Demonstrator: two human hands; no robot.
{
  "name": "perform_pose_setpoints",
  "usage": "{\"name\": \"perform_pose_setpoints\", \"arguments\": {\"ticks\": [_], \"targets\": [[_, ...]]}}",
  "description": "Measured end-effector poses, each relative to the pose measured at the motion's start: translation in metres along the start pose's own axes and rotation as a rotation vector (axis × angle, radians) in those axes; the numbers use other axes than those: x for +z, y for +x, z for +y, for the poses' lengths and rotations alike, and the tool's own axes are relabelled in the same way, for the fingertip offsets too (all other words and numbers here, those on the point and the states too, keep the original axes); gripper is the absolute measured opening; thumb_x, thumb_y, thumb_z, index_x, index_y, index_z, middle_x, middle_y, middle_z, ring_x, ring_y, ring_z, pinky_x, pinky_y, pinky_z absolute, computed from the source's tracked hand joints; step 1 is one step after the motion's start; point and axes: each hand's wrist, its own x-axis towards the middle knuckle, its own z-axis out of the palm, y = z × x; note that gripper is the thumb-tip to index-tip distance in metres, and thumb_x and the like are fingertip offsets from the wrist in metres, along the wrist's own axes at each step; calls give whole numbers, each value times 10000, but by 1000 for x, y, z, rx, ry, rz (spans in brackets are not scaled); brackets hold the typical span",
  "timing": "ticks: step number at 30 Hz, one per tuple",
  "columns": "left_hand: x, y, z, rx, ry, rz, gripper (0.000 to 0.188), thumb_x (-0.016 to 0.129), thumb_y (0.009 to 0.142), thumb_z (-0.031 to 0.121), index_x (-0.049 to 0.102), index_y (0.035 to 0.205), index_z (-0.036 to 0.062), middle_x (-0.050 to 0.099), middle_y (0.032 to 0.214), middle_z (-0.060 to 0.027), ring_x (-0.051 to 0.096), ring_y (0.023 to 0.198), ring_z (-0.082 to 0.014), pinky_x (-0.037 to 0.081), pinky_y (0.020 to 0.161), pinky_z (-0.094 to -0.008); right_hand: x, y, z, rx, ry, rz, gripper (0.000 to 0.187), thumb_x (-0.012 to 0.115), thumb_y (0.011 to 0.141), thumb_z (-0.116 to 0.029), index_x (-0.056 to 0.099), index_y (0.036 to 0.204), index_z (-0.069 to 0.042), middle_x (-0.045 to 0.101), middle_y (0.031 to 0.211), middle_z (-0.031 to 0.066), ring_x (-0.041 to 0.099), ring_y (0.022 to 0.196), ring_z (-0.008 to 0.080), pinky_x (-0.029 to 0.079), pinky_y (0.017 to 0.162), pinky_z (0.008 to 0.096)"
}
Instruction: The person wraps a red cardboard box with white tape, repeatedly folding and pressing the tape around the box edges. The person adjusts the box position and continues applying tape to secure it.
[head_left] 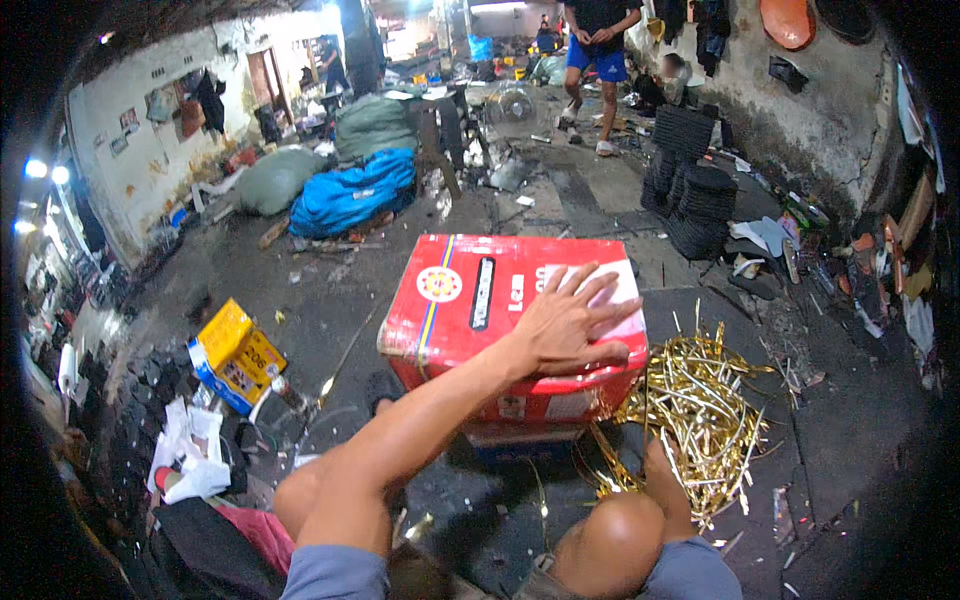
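Observation:
My left hand point(572, 322) lies on top of a red cardboard box point(450, 335), its fingers spread toward the far right corner. The palm rests on a pale label point(622, 300) there. A yellow and blue strip runs along the box's left part, beside a round white emblem. Beneath the red box a darker bluish surface shows, in shadow. A loose heap of shiny gold strips point(700, 420) lies on the floor at the box's right side. My right hand does not show; skin beside my right knee runs up toward the gold strips.
A yellow and blue carton point(238, 355) and white scraps point(190, 450) lie at left. Farther off are a blue bundle point(355, 192), grey-green sacks point(278, 180) and stacked black pieces point(690, 190). A person in blue shorts point(597, 62) stands at the back. Debris lines the right wall.

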Motion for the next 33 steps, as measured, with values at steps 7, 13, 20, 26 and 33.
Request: {"name": "perform_pose_setpoints", "arguments": {"ticks": [7, 13, 20, 26, 33], "targets": [[31, -18, -20, -99, -168, -74, 857, 392, 901, 865, 352, 1616, 395, 347, 1631, -240, 294, 1520, -449, 216, 1219, -635, 12, -131, 102, 93, 68, -484, 319, 640, 926, -200, 638, 1204, -45, 658, 989, 98, 627, 737, 198, 505, 608, 329], [25, -17, -10, -90, -130, 1, 925, 408, 795, 965, 407, 1575, 468, 366, 1633, -217, 323, 1514, -430, 254, 1170, -684, -14, -193, 131, 207, 135, -743, 328, 625, 940, -186, 626, 1239, -50, 644, 994, 78, 611, 722, 169, 495, 586, 296], [8, -51, 70, 120, -84, 387, 487, 735, 824, 456, 684, 1254, 233, 682, 1194, -109, 671, 1095, -308, 568, 860, -427, -97, -33, 22, 126, 922, -425, 342, 607, 956, -170, 612, 1279, -56, 628, 1001, 55, 593, 704, 136, 483, 560, 258], [92, -248, 113, -699, -249, -99, 337, 652, 825, 142, 696, 1156, 93, 696, 1124, -123, 681, 1073, -366, 575, 896, -465, -276, 48, 72, 94, 1706, 58, 425, 531, 1025, -395, 569, 1154, 8, 628, 980, 154, 607, 872, 284, 515, 767, 399], [159, -455, 125, -2003, 100, -409, 989, 958, 686, 378, 418, 1458, 78, 414, 1460, -258, 437, 1360, -491, 478, 1055, -604, -303, 38, 189, 228, 1329, 89, 503, 650, 1010, -385, 583, 1333, -4, 655, 1237, 148, 645, 1125, 306, 546, 976, 472]]}}
